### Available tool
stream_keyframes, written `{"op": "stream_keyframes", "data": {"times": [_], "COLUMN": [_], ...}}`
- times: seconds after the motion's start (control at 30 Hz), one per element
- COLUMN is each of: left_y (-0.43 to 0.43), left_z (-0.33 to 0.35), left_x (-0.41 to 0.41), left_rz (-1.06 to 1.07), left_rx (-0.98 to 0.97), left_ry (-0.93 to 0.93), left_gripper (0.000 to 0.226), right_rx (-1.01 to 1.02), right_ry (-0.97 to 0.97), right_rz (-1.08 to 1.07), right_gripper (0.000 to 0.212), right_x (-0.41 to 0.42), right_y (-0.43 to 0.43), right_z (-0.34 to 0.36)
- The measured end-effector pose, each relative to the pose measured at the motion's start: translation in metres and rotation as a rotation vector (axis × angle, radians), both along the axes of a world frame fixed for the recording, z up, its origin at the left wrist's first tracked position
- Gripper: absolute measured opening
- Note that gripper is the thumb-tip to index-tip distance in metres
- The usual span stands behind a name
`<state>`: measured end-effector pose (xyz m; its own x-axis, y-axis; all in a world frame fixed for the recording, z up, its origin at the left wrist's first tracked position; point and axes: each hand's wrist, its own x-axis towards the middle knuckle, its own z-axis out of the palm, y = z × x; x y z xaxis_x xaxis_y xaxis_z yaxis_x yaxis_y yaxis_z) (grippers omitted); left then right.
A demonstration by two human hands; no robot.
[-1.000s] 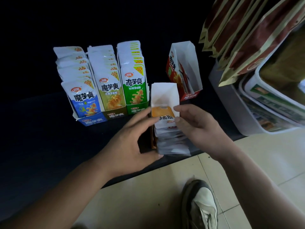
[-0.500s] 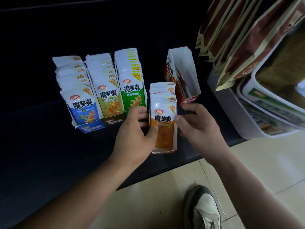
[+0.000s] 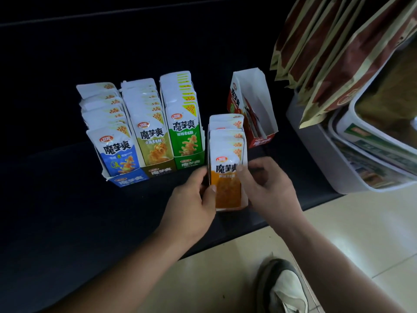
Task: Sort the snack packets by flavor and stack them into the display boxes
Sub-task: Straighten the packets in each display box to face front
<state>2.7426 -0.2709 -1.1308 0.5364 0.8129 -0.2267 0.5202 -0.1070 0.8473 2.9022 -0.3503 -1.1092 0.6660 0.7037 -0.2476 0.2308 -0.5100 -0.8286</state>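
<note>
Both forearms reach in from the bottom edge of the view and meet over the front edge of the black counter (image 3: 67, 211), where they hold the orange display box (image 3: 244, 203) between them. The left hand (image 3: 191, 197) grips the box's left side, its thumb lying across the front of the foremost orange packet (image 3: 226, 184) and its fingers curled behind the wall. The right hand (image 3: 268, 188) clasps the right side with bent fingers, one fingertip pressing the packet's upper right corner. The box stands roughly upright, filled with a row of orange packets; whether its base rests on the counter I cannot tell.

It sits near the counter's front edge, just right of the green box (image 3: 190, 163) and in front of the red display box (image 3: 259, 141), which is angled and nearly unfilled. Left of the green one, side by side and touching, are the olive box (image 3: 161, 172) and the blue box (image 3: 126, 180), each packed with matching packets.

At the counter's right end stands a white tub (image 3: 327, 159) with large brown bags (image 3: 338, 53) leaning above it. Below, a shoe (image 3: 286, 288) rests on the tiled floor (image 3: 214, 279)
</note>
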Motion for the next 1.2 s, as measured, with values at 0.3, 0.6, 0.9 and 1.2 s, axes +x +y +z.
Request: {"op": "stream_keyframes", "data": {"times": [0.3,0.6,0.9,1.2], "left_y": [0.032,0.034,0.028,0.014], "left_z": [-0.01,-0.007,-0.004,-0.002], "left_x": [0.041,0.03,0.024,0.016], "left_rz": [0.185,0.19,0.133,0.086], "left_rx": [-0.108,-0.127,-0.113,-0.151], "left_ry": [-0.086,-0.138,-0.196,-0.182], "left_gripper": [0.014,0.027,0.031,0.039], "right_rx": [-0.003,0.182,0.227,0.133], "right_ry": [0.109,0.14,-0.142,-0.529], "right_rz": [0.001,-0.131,-0.133,0.098], "right_gripper": [0.027,0.037,0.017,0.047], "right_x": [0.003,0.0,0.018,0.053], "right_y": [0.015,0.08,0.034,0.04], "right_z": [-0.014,-0.031,-0.034,-0.031]}}
